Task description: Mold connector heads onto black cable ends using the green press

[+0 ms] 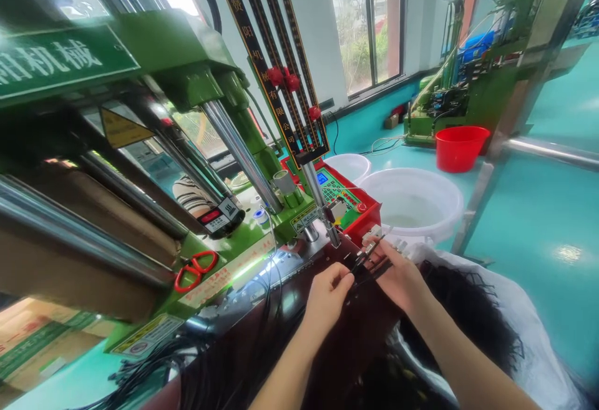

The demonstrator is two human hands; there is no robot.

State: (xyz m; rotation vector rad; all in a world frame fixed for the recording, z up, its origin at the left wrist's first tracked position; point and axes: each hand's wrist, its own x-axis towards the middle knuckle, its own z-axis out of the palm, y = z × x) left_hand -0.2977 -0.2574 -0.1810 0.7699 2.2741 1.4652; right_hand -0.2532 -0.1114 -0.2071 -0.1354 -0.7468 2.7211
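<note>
Just in front of the red control box, my two hands are close together over the dark red tabletop (299, 291). The fingers of my left hand (330, 288) are pinched on a thin black cable (359, 263). My right hand (397, 273) is closed around the other part of the dark cable, palm partly turned up, with small pieces near its fingertips too blurred to make out. Black cables (154, 360) lie bunched at the lower left of the table.
A green press (196, 85) stands at the left, with red-handled scissors (196, 271) on its bed. The red control box (369, 216) is beyond my hands. White tubs (412, 201), a red bucket (461, 148) and a white sack (528, 310) of black strands are at the right.
</note>
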